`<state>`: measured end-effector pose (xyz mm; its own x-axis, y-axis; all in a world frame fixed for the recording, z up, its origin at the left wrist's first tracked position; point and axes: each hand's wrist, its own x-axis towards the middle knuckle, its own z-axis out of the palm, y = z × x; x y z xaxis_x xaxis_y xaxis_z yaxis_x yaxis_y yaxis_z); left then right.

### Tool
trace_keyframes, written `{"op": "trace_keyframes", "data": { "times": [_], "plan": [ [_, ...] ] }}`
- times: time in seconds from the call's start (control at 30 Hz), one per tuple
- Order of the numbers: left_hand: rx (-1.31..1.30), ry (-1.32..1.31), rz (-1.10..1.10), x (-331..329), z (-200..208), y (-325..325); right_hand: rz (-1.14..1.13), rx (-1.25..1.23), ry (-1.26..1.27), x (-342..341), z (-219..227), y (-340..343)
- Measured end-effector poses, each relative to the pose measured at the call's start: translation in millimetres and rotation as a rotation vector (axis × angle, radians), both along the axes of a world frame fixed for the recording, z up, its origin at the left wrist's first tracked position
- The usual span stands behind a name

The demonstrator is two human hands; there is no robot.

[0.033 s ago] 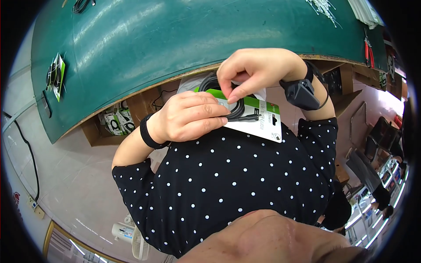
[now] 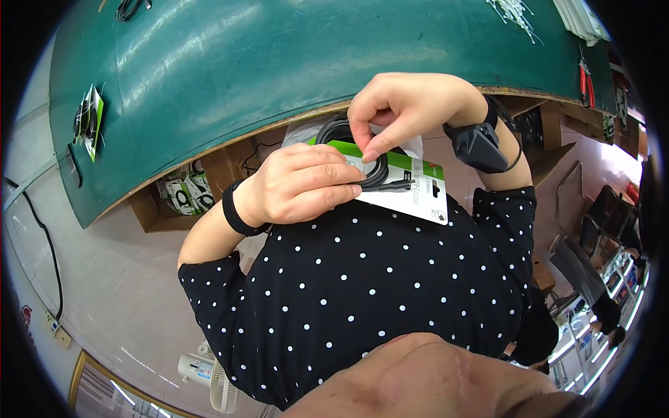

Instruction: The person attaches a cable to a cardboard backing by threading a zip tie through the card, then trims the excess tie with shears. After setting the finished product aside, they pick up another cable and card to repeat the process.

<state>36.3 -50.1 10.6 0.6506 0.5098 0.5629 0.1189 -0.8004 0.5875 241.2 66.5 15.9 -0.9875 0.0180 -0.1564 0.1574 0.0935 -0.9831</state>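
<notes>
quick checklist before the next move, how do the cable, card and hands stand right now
1. Left hand on the coiled black cable: ok, fingers lie over it.
2. Cable on the green-and-white card: ok, the coil lies against its face, partly beyond its edge.
3. Right hand at the coil: ok, thumb and forefinger close together over it.
4. Something thin between those fingertips: cannot tell, too small.
5. Red-handled tool in hand: not ok, lies on the table.
</notes>
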Motion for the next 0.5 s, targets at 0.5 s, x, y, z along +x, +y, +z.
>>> {"op": "trace_keyframes", "data": {
  "times": [0.5],
  "plan": [
    [-0.22,-0.088,0.133,-4,4,11,-0.467,0.344,0.217,15,8,-1]
  ]
}}
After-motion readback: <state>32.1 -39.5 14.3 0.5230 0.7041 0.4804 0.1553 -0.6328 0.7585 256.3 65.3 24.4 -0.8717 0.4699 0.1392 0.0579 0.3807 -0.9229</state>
